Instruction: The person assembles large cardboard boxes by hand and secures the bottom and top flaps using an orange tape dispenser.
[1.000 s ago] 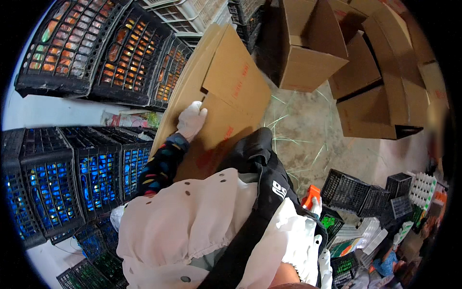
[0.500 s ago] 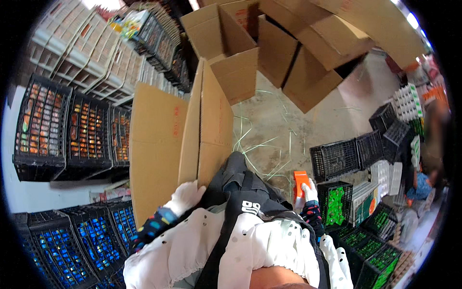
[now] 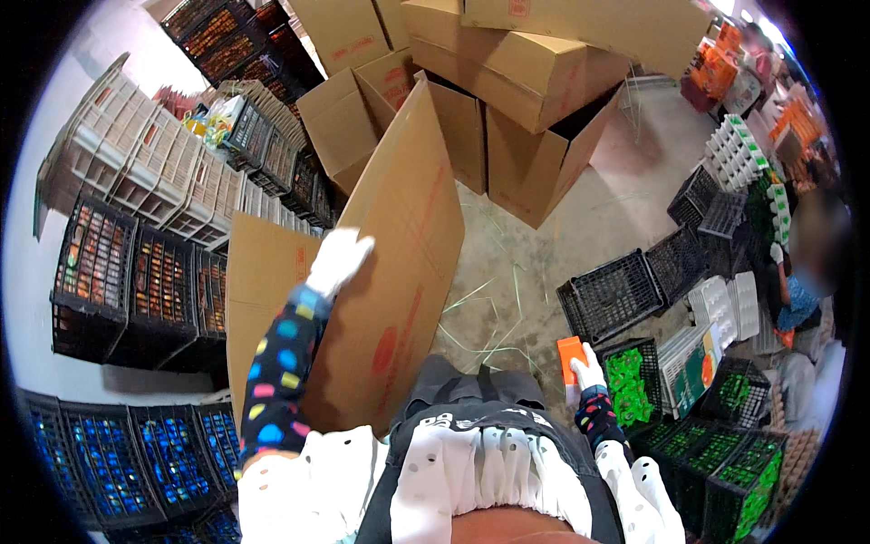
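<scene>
Cardboard sheet, a flattened box [image 3: 399, 272], stands mid-frame on the floor, with the gloved left hand [image 3: 337, 260] gripping its upper edge. Right hand [image 3: 587, 372], lower right, clutches an orange tape dispenser [image 3: 570, 355]. Looks like unfolding's underway; next it probably needs squaring open.

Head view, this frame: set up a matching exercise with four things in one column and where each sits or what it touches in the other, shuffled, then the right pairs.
Things:
1. left hand
2. right hand
3. black empty crate
4. open cardboard boxes

Places or states:
A. stacked at the far side of the floor
B. holds a small orange tool
C. on the floor to the person's right, nothing in it
D. rests on the edge of the flattened cardboard sheet

Pairs: 1-D, 2-B, 3-C, 4-A
</scene>
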The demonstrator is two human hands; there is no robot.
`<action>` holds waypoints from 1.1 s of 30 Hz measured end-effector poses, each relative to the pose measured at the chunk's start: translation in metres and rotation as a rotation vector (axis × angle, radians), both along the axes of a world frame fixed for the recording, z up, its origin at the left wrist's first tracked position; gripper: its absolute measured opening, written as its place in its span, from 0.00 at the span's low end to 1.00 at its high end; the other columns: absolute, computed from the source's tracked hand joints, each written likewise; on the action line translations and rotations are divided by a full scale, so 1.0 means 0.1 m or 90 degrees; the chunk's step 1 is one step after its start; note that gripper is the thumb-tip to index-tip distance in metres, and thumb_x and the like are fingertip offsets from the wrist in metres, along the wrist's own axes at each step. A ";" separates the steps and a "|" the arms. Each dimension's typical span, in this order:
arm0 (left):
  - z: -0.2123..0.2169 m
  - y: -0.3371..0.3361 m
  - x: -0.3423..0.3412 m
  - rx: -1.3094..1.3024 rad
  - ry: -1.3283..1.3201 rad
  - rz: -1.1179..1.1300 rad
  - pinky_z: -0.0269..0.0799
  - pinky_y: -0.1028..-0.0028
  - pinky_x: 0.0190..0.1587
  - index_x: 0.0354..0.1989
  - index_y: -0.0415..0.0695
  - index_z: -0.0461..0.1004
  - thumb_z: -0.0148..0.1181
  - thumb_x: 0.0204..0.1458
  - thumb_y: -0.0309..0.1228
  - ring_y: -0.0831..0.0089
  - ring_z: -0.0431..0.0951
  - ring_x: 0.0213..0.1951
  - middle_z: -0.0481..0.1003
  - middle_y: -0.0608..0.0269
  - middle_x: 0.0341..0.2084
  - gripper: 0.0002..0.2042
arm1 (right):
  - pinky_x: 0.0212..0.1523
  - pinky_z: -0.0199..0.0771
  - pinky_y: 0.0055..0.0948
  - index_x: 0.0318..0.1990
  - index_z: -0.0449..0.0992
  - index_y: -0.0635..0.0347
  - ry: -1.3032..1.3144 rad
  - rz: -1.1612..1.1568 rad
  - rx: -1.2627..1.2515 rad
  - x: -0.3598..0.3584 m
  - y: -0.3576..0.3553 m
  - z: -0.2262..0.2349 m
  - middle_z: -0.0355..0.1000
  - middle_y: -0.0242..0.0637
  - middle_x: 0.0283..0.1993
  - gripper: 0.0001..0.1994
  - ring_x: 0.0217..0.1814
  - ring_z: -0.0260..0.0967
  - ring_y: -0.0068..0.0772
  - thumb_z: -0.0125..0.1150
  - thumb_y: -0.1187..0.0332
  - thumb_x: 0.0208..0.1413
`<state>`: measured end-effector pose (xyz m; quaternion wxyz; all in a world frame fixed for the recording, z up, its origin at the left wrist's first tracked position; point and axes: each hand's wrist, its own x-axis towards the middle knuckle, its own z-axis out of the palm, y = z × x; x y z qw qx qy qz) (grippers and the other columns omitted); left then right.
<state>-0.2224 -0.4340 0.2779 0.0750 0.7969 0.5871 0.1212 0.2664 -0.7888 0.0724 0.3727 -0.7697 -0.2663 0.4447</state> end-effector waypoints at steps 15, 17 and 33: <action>-0.20 -1.03 0.74 0.007 0.117 -0.369 0.73 0.57 0.53 0.49 0.33 0.73 0.63 0.53 0.45 0.43 0.76 0.46 0.74 0.38 0.46 0.26 | 0.70 0.61 0.32 0.70 0.66 0.58 -0.043 0.019 -0.021 -0.30 -0.24 -0.07 0.68 0.44 0.69 0.28 0.70 0.65 0.39 0.57 0.67 0.61; -0.14 -0.95 0.80 0.072 0.076 -0.366 0.73 0.57 0.51 0.48 0.34 0.74 0.63 0.53 0.45 0.47 0.76 0.45 0.74 0.40 0.44 0.25 | 0.70 0.61 0.32 0.66 0.70 0.58 -0.011 0.054 0.004 -0.37 -0.07 -0.11 0.70 0.44 0.67 0.24 0.70 0.65 0.38 0.56 0.64 0.64; -0.99 0.00 1.97 -0.097 0.000 -0.329 0.70 0.46 0.56 0.53 0.40 0.71 0.46 0.64 0.52 0.35 0.74 0.52 0.74 0.37 0.51 0.26 | 0.62 0.70 0.38 0.57 0.76 0.50 -0.171 0.270 -0.009 -1.65 1.97 1.34 0.77 0.51 0.56 0.34 0.60 0.74 0.50 0.64 0.35 0.52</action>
